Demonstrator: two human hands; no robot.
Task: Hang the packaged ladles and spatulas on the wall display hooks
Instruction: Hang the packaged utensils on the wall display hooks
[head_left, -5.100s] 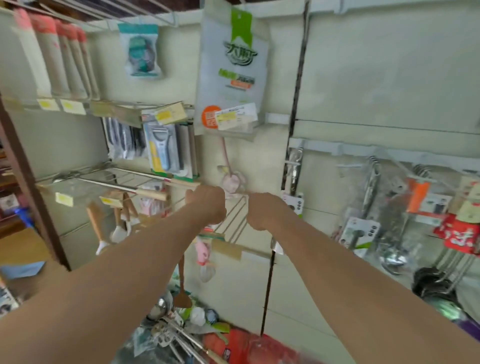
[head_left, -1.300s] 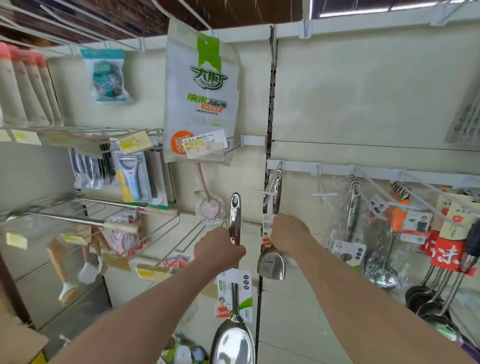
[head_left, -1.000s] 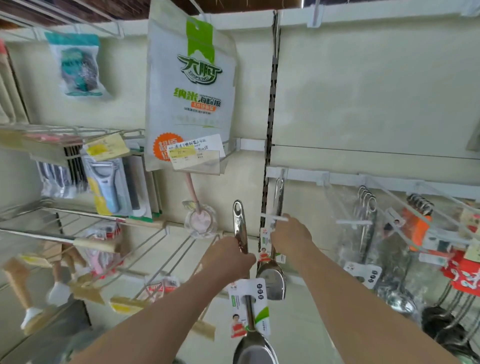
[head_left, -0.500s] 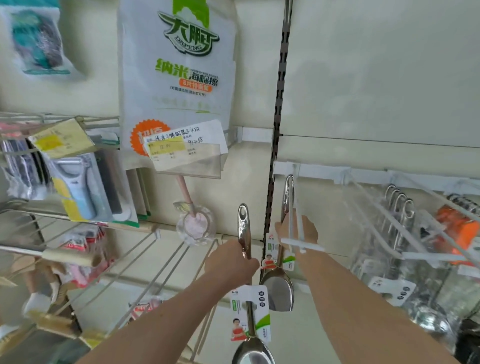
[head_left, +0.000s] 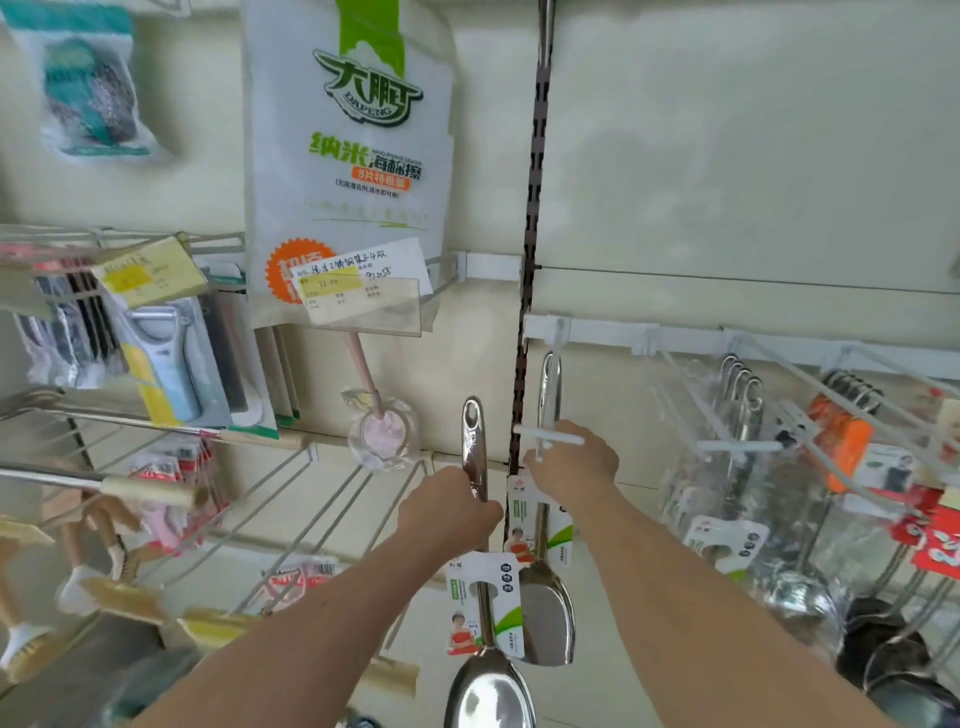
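Head cam is looking up at the wall display, both arms reaching in. Left hand (head_left: 449, 512) has its fingers wrapped tight round the shaft of a steel ladle (head_left: 474, 447), held upright. The handle's hang hole pokes up above the fist. The bowl hangs low, with its paper label card (head_left: 483, 603) just under the hand. That ladle is in the air, left of the black slotted upright (head_left: 530, 260) and not on any hook.

Right hand (head_left: 571, 467) is just beside it, right of the upright. It's curled round the handle of a steel spatula (head_left: 548, 618), whose blade dangles below the wrist. The top of the spatula's handle sits right against the wire of a white hook (head_left: 553, 438), and the hook's crossbar tip lies across the top of that hand. Can't honestly tell if the hole is threaded onto the wire.

The hook comes off a white rail (head_left: 685, 340). Further right on the rail, more bagged ladles (head_left: 737, 415) hang, well apart from the hands. Up left there's a big sponge pack (head_left: 348, 156) and a carded peeler (head_left: 163, 358).
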